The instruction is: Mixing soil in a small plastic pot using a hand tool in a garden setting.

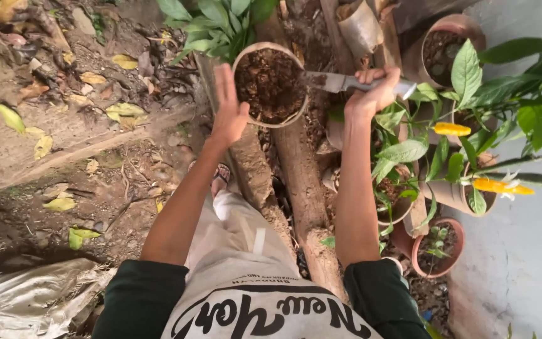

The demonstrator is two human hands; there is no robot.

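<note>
Steadying the round, pale-brown pot of dark soil [270,85], the left hand [228,107] presses flat against its left wall, fingers straight and together. Right of it, the right hand [376,91] is clenched on a metal-bladed knife [340,82], whose tip seemingly touches the soil.

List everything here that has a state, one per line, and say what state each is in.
Left hand: open, against the rim of the soil pot.
Right hand: closed on the knife handle.
Knife: level, blade tip over the soil.
Soil pot: filled with soil, no plant showing.
Small terracotta pot: upright, holds a seedling.
Yellow flower: in bloom.
</note>
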